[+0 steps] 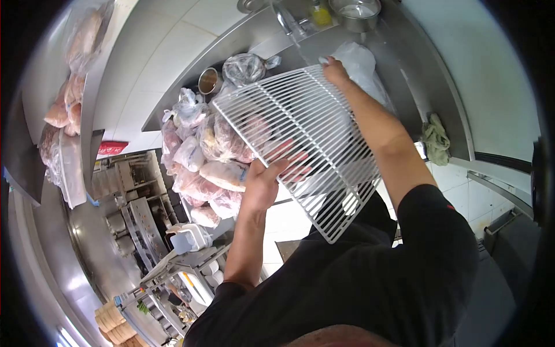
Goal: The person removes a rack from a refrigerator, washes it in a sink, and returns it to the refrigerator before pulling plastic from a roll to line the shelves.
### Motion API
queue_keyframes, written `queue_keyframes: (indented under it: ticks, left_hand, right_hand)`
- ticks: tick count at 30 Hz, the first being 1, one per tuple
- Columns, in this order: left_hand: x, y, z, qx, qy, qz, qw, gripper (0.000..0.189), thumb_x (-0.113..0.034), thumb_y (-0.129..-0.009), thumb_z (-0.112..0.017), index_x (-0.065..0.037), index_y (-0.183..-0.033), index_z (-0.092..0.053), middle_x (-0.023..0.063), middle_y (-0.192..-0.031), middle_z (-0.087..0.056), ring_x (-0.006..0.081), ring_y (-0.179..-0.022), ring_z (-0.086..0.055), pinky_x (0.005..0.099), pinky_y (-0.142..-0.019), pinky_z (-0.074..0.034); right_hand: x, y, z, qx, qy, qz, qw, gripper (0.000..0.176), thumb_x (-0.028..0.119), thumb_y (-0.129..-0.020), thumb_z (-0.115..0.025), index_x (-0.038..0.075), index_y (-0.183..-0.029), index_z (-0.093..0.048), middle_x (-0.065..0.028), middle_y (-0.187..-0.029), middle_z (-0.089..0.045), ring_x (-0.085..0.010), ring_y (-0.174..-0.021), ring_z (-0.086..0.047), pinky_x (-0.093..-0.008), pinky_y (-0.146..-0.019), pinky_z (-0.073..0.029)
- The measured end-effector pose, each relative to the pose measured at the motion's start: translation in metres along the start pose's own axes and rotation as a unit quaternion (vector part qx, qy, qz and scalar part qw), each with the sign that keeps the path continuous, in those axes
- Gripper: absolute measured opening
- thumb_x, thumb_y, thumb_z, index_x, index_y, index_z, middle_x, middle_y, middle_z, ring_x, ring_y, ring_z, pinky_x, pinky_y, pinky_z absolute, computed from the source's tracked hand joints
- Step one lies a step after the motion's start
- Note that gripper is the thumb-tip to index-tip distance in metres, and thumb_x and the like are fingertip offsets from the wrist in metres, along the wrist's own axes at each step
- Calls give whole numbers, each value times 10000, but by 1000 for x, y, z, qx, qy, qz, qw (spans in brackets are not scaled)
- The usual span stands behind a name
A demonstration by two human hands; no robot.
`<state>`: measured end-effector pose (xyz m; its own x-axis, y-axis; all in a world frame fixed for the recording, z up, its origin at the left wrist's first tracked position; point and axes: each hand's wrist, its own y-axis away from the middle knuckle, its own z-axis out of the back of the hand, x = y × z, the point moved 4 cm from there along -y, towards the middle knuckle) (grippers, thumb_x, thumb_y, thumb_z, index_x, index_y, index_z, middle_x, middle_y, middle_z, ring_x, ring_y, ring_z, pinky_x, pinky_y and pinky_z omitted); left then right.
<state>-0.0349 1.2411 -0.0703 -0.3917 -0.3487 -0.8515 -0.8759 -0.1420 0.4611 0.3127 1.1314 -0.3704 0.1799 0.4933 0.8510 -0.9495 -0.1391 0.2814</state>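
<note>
No lettering seems readable from this view

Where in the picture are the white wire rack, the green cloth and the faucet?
White wire rack (309, 139), head view: on the wires near the middle of its grid.
Green cloth (436, 140), head view: on the middle of its crumpled folds.
Faucet (283, 18), head view: on its spout.

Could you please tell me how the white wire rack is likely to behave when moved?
The wire rack will probably feel stiff: it looks flat while the left hand and right hand hold it by its edges. It is likely light for its size, being mostly open gaps.
</note>
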Motion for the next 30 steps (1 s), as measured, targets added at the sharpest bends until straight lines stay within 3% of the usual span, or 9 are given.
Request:
queue_keyframes:
  ticks: [2, 5, 7, 12, 14, 19, 23, 27, 30]
  left_hand:
    - [7, -4, 8, -6, -25, -8, 1000, 422, 15, -885, -587, 77, -1302, -583, 174, -1259, -662, 268, -1144, -648, 402, -971, -542]
    - [5, -25, 5, -6, 22, 2, 1000, 363, -6, -913, -582, 86, -1264, -593, 180, -1177, -685, 267, -1061, -684, 386, -926, -566]
    - [17, -43, 25, -21, 39, -1, 999, 300, 7, -922, -566, 73, -1211, -610, 156, -1108, -695, 249, -1015, -693, 361, -870, -585]
    - [26, -56, 38, -4, 19, -22, 1000, 328, 34, -909, -561, 73, -1232, -600, 142, -1149, -674, 226, -984, -688, 355, -835, -588]
    - [16, -51, 36, 3, 4, -43, 999, 338, 45, -908, -554, 76, -1242, -595, 140, -1160, -670, 225, -997, -686, 354, -842, -586]
    - [-5, -17, 33, 12, -17, -51, 998, 402, 49, -919, -543, 87, -1319, -545, 171, -1229, -656, 280, -1092, -672, 425, -931, -592]
    - [-19, -11, 33, 12, -30, -52, 998, 346, 10, -947, -546, 87, -1281, -590, 168, -1198, -681, 257, -1067, -681, 385, -898, -573]
    - [-9, -20, 23, -23, -55, -62, 996, 294, 2, -947, -567, 83, -1222, -632, 148, -1139, -707, 235, -1015, -688, 370, -904, -546]
    - [-8, -36, 17, -56, -84, -83, 991, 279, -14, -957, -566, 68, -1212, -643, 147, -1100, -712, 235, -971, -697, 351, -853, -560]
  right_hand:
    - [23, 24, -14, 4, -18, 116, 993, 473, 203, -960, -613, 36, -1396, -536, -230, -1351, -591, -385, -1229, -590, -413, -1097, -450]
    - [109, 114, -51, 165, -98, 237, 952, 466, 230, -1012, -577, 36, -1428, -498, -197, -1408, -542, -322, -1317, -522, -393, -1120, -411]
    - [166, 196, -32, 196, -87, 344, 914, 400, 219, -1012, -580, 29, -1358, -519, -174, -1294, -575, -326, -1219, -565, -414, -1064, -441]
    - [149, 280, 14, 173, -129, 381, 899, 354, 191, -992, -597, 54, -1311, -528, -170, -1311, -560, -351, -1222, -552, -417, -1053, -438]
    - [109, 299, 42, 53, -82, 441, 892, 329, 179, -970, -622, 52, -1265, -553, -179, -1291, -567, -366, -1204, -554, -428, -1033, -445]
    - [-84, 172, 72, -75, 80, 141, 984, 343, 258, -1002, -551, 47, -1272, -568, -238, -1233, -615, -395, -1159, -598, -464, -992, -470]
    - [-78, 146, 81, -11, 90, -68, 994, 392, 331, -1015, -509, 51, -1283, -564, -220, -1136, -676, -392, -1068, -648, -445, -960, -493]
    - [19, 220, 36, -5, 106, 52, 993, 440, 383, -987, -516, 77, -1300, -560, -245, -1122, -692, -412, -1037, -669, -489, -921, -521]
    - [106, 310, 31, 52, 31, 176, 983, 291, 283, -902, -620, 101, -1129, -619, -195, -910, -699, -406, -830, -689, -512, -715, -553]
